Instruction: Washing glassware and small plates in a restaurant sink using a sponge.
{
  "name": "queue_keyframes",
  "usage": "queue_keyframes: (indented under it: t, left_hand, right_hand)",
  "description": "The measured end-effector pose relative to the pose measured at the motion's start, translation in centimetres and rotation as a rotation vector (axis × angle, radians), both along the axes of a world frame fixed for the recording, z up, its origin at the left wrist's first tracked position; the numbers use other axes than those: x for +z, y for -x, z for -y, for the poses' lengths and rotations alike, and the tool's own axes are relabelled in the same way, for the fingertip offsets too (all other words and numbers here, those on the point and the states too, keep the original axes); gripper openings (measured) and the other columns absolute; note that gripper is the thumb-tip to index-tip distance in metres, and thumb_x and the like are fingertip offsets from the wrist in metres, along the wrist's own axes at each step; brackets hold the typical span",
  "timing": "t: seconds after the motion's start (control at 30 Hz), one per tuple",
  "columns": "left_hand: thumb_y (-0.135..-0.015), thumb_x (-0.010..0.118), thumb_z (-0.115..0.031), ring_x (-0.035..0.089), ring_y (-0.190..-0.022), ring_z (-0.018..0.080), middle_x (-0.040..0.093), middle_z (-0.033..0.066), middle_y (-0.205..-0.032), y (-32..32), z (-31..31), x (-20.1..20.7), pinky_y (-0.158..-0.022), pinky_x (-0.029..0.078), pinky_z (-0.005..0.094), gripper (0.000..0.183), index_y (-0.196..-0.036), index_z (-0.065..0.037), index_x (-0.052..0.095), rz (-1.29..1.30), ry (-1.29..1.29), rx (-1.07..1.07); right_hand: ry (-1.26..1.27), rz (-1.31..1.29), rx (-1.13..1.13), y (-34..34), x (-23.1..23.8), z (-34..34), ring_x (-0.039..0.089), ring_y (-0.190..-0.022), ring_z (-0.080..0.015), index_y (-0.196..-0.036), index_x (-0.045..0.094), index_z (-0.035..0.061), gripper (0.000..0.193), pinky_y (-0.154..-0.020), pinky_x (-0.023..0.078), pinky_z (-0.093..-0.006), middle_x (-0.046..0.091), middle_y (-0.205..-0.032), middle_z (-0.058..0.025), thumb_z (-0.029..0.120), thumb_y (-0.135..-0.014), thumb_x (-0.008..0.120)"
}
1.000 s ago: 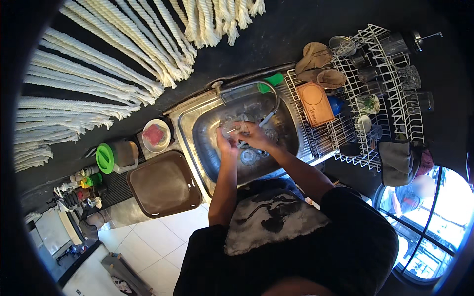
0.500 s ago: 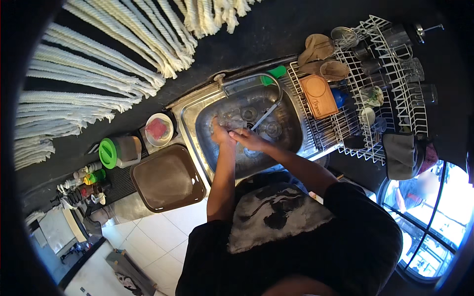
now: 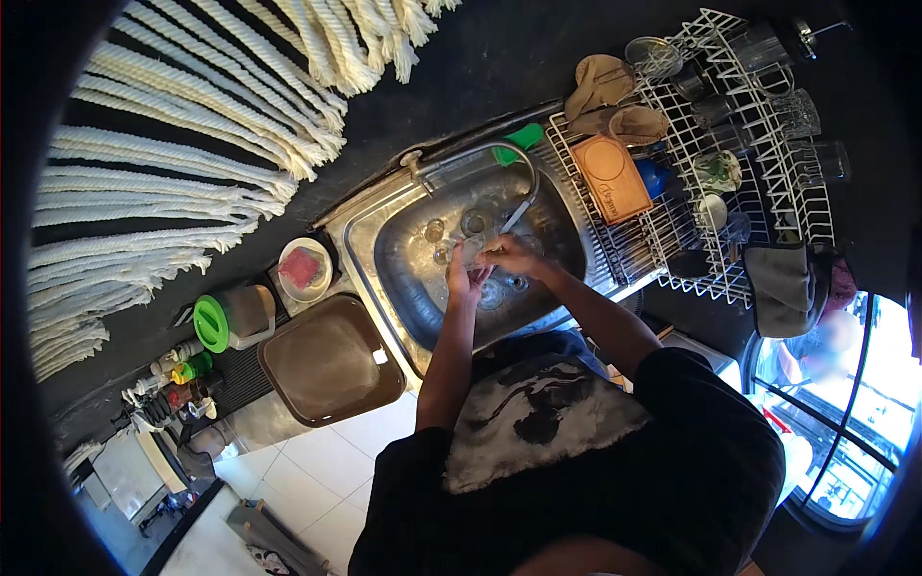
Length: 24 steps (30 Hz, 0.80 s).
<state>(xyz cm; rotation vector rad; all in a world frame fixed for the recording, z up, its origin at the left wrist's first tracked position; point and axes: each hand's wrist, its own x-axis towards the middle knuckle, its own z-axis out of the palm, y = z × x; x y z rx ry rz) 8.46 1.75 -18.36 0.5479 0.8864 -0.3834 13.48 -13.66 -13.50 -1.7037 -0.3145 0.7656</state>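
Apparently mid-rinse, the left hand [image 3: 466, 280] clasps a clear glass vessel [image 3: 471, 252], grey metal sink [image 3: 403, 288] beneath; right hand [image 3: 514, 256] alongside, grip unclear; turning likely wants care.

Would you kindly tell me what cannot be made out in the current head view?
Glass, head view: partly covered by the left hand and right hand.
Right hand's hold, head view: too small to tell whether it grips the glass.
Blue item, head view: partly hidden by the board.
Ropes, head view: some ends cut off by the upper edge.
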Motion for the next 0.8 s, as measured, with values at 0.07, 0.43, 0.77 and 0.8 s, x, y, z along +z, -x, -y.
queue_keyframes:
  t: [0.07,0.43,0.77,0.8]
  left_hand:
    - [-0.08,0.067,-0.049,0.064,-0.085,0.0212,0.064,0.0076,-0.095,0.2,-0.1,0.5,-0.077,0.055,0.0356,0.046,-0.107,-0.013,0.059,0.019,0.03,-0.044]
    - [-0.082,0.066,-0.016,0.063,-0.089,0.0212,0.062,0.0045,-0.102,-0.1,0.0,3.9,-0.073,0.054,0.04,0.032,-0.108,-0.019,0.047,0.206,-0.227,0.003]
    - [-0.081,0.073,-0.034,0.062,-0.087,0.0178,0.061,0.0038,-0.102,-2.0,1.5,5.3,-0.062,0.054,0.0306,0.044,-0.111,-0.016,0.047,0.393,-0.549,-0.242]
    - [-0.082,0.07,-0.039,0.063,-0.084,0.0184,0.061,0.0053,-0.099,-1.6,1.0,5.3,-0.061,0.054,0.0301,0.046,-0.113,-0.015,0.046,0.316,-0.506,-0.259]
  right_hand:
    - [0.013,0.018,-0.019,-0.3,-0.4,0.4,0.065,-0.086,-0.0163,-0.096,0.068,-0.0001,0.025,-0.08,0.05,-0.0303,0.069,-0.092,-0.0104,0.021,-0.082,0.07]
    - [-0.42,-0.192,-0.174,0.5,-2.5,2.8,0.063,-0.096,-0.0202,-0.105,0.064,-0.0011,0.023,-0.085,0.05,-0.0325,0.064,-0.111,-0.0116,0.01,-0.084,0.063]
    - [-0.593,-0.215,-0.496,3.2,-6.7,3.5,0.061,-0.1,-0.0199,-0.123,0.054,0.0016,0.033,-0.088,0.05,-0.0369,0.061,-0.111,-0.0081,0.007,-0.091,0.051]
    - [-0.538,-0.229,-0.461,3.1,-5.2,2.9,0.061,-0.1,-0.0195,-0.12,0.056,0.0007,0.03,-0.087,0.05,-0.0361,0.061,-0.109,-0.0083,0.006,-0.091,0.051]
